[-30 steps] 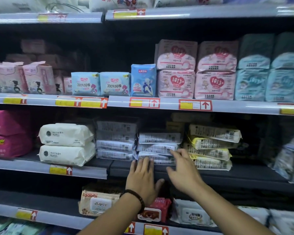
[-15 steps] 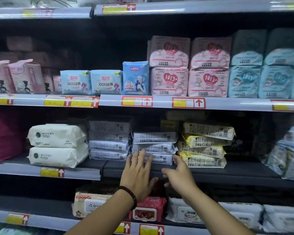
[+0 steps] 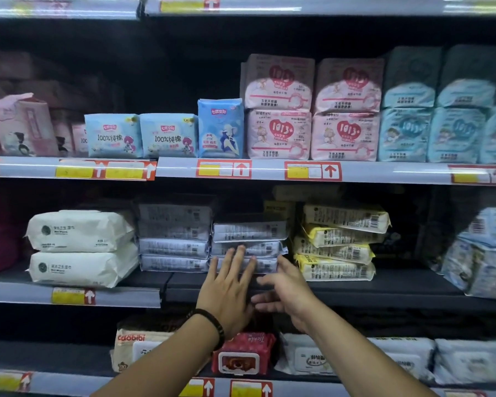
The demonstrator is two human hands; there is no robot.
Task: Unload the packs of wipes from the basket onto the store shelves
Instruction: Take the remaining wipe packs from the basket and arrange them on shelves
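The right hand came off the right end of the grey wipes stack and dropped back in front of the shelf edge, fingers loosely spread. The left hand slid up the stack's front, its fingertips reaching the middle pack.

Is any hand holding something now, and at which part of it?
Nothing is held. The left hand lays straight fingers on the front of the grey wipes stack; the right hand is open beside it.
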